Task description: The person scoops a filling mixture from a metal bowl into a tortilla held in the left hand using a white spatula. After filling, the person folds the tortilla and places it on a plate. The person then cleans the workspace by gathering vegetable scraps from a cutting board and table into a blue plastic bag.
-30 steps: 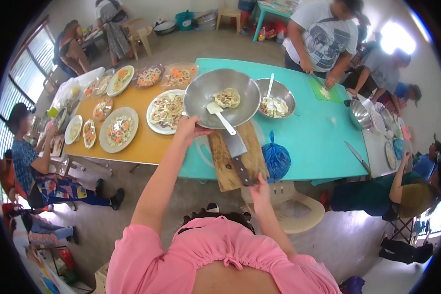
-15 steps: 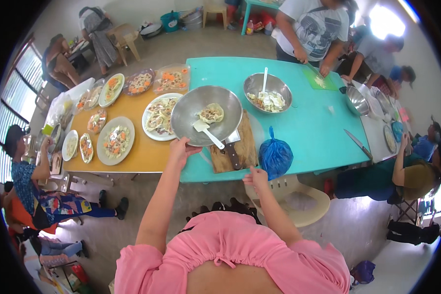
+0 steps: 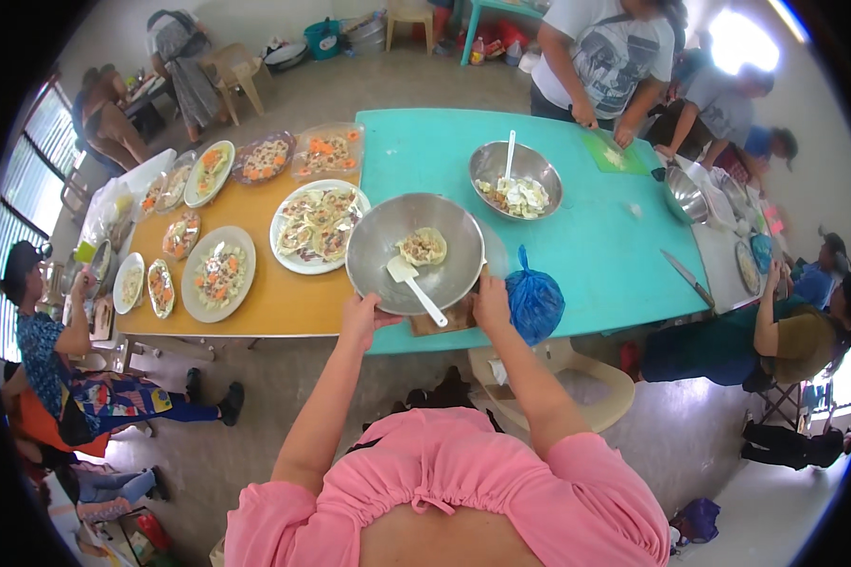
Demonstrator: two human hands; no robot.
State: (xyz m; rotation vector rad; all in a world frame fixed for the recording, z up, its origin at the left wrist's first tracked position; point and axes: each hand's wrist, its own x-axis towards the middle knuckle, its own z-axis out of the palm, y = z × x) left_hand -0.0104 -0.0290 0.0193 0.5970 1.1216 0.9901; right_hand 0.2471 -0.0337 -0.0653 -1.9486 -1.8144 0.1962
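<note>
A steel mixing bowl (image 3: 364, 255) is held up at the table's near edge, over the wooden chopping board (image 3: 442, 321). My left hand (image 3: 361, 321) grips its near left rim, and my right hand (image 3: 491, 302) closes on the right side. Inside lie a filled cabbage-like leaf or wrapper (image 3: 422, 248) with a chopped, brownish filling and a white spatula (image 3: 416, 288), its handle over the near rim. The bowl hides most of the board and the knife on it. Just right of my right hand sits a tied blue plastic bag (image 3: 535, 302).
Left stand a white plate of filled rounds (image 3: 321, 266), an oval plate (image 3: 241, 293) and wrapped trays. Another steel bowl (image 3: 550, 189) holds white mixture and a spoon. A knife (image 3: 687, 276) lies right. Across the table a person (image 3: 605, 66) cuts on a green board; a chair (image 3: 586, 397) stands near.
The bowl has shifted right and toward me, covering the knife on the board. My right hand has come up from beside the table edge to the bowl's right side.
</note>
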